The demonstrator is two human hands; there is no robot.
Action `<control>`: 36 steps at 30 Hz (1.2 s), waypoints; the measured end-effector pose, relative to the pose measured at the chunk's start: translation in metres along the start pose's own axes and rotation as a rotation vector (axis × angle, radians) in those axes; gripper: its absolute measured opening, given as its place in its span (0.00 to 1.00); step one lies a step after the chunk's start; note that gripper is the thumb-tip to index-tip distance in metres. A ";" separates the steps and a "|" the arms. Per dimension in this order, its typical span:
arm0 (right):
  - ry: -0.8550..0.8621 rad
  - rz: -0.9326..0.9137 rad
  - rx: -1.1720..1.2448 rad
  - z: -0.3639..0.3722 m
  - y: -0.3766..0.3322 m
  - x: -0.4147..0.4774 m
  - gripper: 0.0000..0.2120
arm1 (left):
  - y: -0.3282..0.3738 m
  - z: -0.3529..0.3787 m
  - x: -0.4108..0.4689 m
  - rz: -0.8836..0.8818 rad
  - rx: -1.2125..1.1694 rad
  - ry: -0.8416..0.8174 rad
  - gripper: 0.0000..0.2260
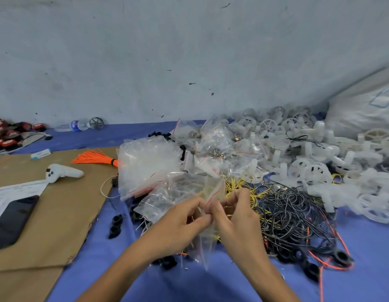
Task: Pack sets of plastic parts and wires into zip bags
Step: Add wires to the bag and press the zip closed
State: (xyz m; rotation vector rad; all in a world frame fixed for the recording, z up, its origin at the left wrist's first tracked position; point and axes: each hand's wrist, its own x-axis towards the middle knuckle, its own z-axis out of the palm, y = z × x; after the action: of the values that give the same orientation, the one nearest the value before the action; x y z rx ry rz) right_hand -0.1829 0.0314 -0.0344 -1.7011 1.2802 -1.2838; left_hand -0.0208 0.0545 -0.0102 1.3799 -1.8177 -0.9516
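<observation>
Both hands meet over the blue cloth (232,284) and share one bag (205,243). The left hand (178,223) pinches the bag's upper edge with curled fingers, and the right hand (235,216) pinches the same edge just beside it, fingertips nearly touching the left's. The bag hangs down between the two wrists; its red zip line shows just above the fingers. What it holds is too blurred to tell.

Just beyond the right hand's fingertips lie yellow wires (237,186), and to that hand's outer side a tangle of black wires (293,214) — a few orange strands run through its near edge. Farther out past the right hand, white parts (309,162) are heaped along the wall, wheels and T-shaped pieces together, with a pale sack (363,110) behind them.

Beyond the left hand sits a stack of bags (145,164), with more filled ones piled behind it. To the left hand's outer side are black rings (116,223) on the cloth, then a cardboard sheet (58,214) carrying a phone (13,221) and an orange bundle (93,158) — both well apart from the hand.
</observation>
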 end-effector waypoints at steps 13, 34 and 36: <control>0.016 -0.129 -0.230 0.002 -0.008 -0.013 0.18 | 0.010 0.009 -0.015 0.062 0.336 0.132 0.09; -0.202 0.182 0.183 -0.002 -0.021 -0.038 0.09 | 0.034 0.019 -0.031 0.212 0.636 0.442 0.13; -0.285 0.459 0.373 -0.008 -0.033 -0.028 0.15 | 0.047 0.021 -0.039 0.244 0.544 0.324 0.12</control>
State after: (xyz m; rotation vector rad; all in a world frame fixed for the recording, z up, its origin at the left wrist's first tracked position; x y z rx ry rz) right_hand -0.1815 0.0689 -0.0115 -1.1874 1.0958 -0.9007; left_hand -0.0533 0.1041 0.0161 1.4679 -2.0025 -0.0902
